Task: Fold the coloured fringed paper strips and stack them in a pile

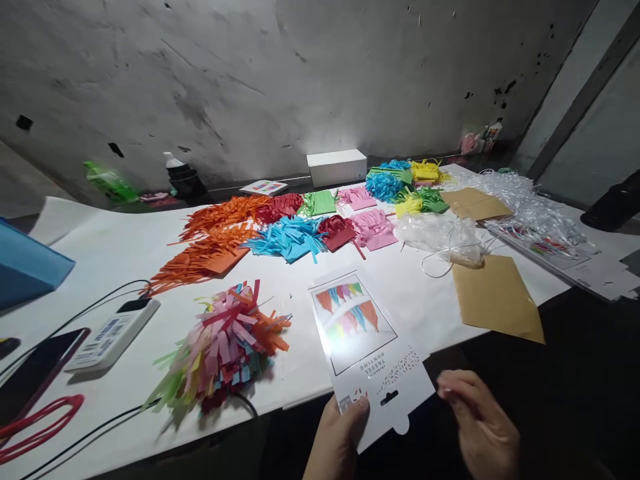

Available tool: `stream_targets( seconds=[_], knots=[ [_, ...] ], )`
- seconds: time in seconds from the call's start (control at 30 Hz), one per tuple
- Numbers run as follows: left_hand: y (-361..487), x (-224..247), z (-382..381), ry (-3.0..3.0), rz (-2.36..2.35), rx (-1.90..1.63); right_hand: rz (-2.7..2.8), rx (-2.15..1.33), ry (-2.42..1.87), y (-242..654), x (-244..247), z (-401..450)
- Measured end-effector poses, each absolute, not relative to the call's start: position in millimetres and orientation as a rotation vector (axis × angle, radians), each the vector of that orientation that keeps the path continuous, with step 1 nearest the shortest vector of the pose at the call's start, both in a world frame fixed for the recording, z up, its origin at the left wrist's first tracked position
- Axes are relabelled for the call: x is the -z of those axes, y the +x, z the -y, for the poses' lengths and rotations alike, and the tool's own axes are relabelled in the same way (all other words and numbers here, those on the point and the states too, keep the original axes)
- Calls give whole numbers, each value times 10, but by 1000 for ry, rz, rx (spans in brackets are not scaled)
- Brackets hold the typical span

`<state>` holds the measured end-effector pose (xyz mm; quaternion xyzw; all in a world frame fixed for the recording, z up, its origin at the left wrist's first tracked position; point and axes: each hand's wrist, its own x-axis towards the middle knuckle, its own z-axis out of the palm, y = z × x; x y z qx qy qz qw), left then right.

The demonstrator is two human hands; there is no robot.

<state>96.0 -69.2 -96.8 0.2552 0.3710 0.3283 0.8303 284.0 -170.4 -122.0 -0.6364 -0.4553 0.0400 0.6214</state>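
My left hand [345, 423] is closed on the lower corner of a flat white card package [370, 333]. Printed on it are a picture of colourful tassels and the words "Tassel Bunting", upside down to me; a hang slot and a tab are at the near end. My right hand [477, 423] is off the package's right corner, its fingers curled together. Whether anything is pinched there I cannot make out. To the left lies a bundle of multicoloured paper tassels [225, 340]. Past the package, a brown envelope [497, 297] hangs slightly over the table's near edge.
Orange [210, 253], blue [290, 237] and pink tassels [373, 227] lie in rows farther back. A clear plastic bag [440, 237] and tangled white strings [520, 197] are at the right. At left are a phone [40, 367], a white device [113, 337] and cables.
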Motion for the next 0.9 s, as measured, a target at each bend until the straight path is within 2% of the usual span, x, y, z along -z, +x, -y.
stream_targets(
  seconds=[0.17, 0.23, 0.33, 0.43, 0.53, 0.77, 0.9],
  knots=[
    [965, 1055, 667, 547, -791, -681, 1201, -308, -2197, 3512, 1778, 2396],
    [984, 1077, 672, 567, -815, -682, 1257, -266, -2307, 3535, 1811, 2481],
    [1007, 1082, 710, 618, -839, -689, 1500, 138, -1965, 3237, 1529, 2239],
    [972, 1053, 750, 742, -866, -689, 1879, 256, -1454, 2846, 1099, 1765],
    [866, 1007, 748, 861, -894, -664, 1861, 97, -1337, 2628, 877, 1412],
    [734, 975, 729, 834, -906, -609, 1797, -214, -1233, 2562, 914, 1298],
    [797, 986, 742, 717, -886, -584, 1632, -150, -1287, 2644, 975, 1457]
  ],
)
